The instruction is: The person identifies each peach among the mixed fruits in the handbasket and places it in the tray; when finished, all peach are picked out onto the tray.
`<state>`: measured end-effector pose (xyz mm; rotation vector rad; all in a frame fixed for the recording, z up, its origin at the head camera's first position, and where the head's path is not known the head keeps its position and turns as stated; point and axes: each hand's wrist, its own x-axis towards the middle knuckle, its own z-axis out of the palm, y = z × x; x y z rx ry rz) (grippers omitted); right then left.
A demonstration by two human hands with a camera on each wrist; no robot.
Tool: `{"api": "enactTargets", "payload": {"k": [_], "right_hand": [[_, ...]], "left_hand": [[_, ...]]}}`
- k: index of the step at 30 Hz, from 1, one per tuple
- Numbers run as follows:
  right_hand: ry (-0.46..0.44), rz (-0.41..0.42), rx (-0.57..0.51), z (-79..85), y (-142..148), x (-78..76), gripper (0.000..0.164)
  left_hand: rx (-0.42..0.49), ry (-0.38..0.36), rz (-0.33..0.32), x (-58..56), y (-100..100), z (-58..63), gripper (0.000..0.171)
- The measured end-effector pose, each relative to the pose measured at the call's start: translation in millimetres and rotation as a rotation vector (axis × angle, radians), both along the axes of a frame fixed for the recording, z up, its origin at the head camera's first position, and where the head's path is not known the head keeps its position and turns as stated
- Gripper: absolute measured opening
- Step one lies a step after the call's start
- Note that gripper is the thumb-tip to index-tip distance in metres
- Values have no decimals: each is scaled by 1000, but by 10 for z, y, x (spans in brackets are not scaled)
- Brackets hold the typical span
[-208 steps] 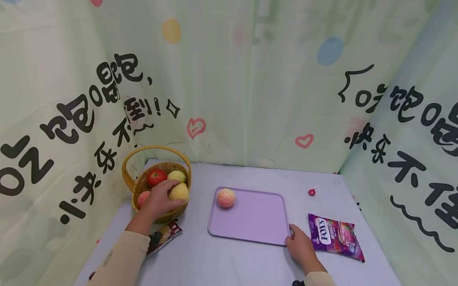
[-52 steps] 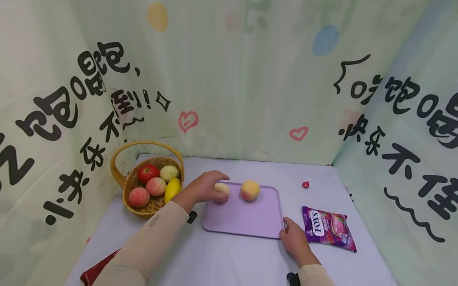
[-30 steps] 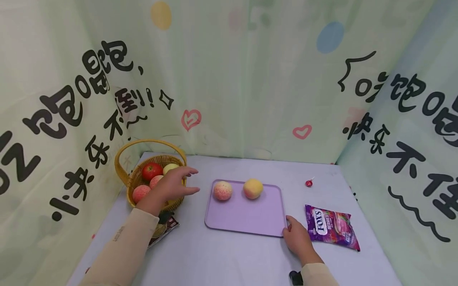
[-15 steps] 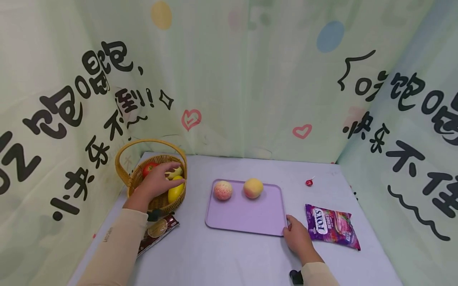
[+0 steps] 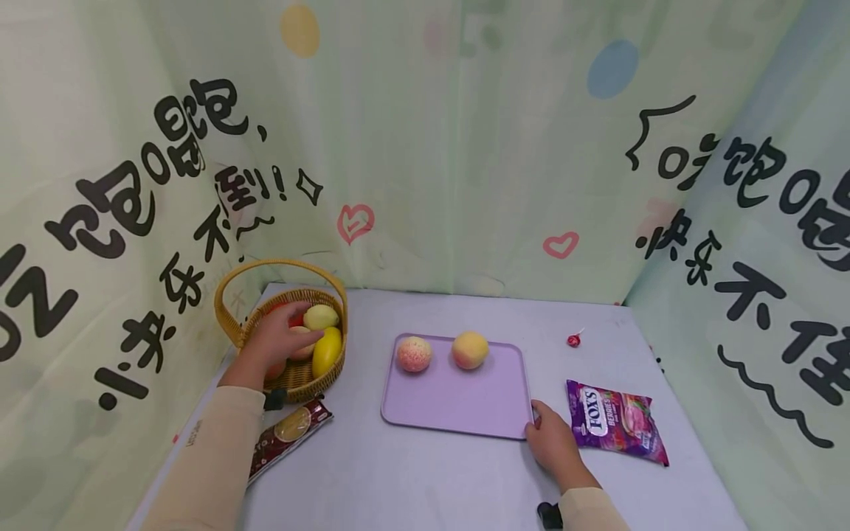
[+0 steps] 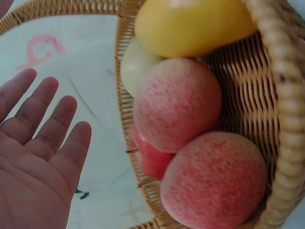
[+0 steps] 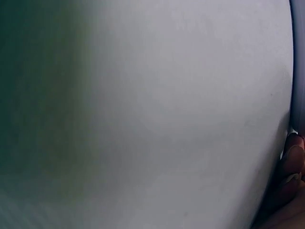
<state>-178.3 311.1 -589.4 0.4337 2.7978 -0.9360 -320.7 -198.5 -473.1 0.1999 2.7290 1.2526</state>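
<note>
My left hand hovers over the wicker basket, fingers spread, nothing held. In the left wrist view its palm shows beside two pinkish peaches, an upper one and a lower one. A smooth red fruit is partly hidden behind them. The basket also holds a yellow mango-like fruit and a pale green fruit. My right hand grips the lilac tray at its near right corner. On that tray sit a speckled peach and a yellow-orange peach.
A brown snack packet lies in front of the basket, by the left sleeve. Right of the tray are a purple FOX'S candy bag and a small red lollipop. Printed curtains enclose the table's back and sides.
My left hand has carried the yellow-orange peach, then the speckled one, within the tray area, let go, and returned left over the basket. The right hand has stayed at the tray corner.
</note>
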Motion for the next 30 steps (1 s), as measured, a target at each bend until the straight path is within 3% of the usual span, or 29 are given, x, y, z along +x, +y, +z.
{"api": "enactTargets", "payload": {"k": [5, 15, 21, 30], "right_hand": [[5, 2, 3, 0, -5, 8, 57], [14, 2, 0, -10, 2, -4, 56], [14, 2, 1, -2, 9, -14, 57], [-5, -7, -12, 8, 2, 0, 57]], "left_hand": [[-62, 11, 1, -64, -72, -71, 81], [-136, -34, -38, -142, -83, -82, 83], [-191, -23, -80, -271, -67, -138, 85], [-212, -93, -101, -436, -91, -259, 84]]}}
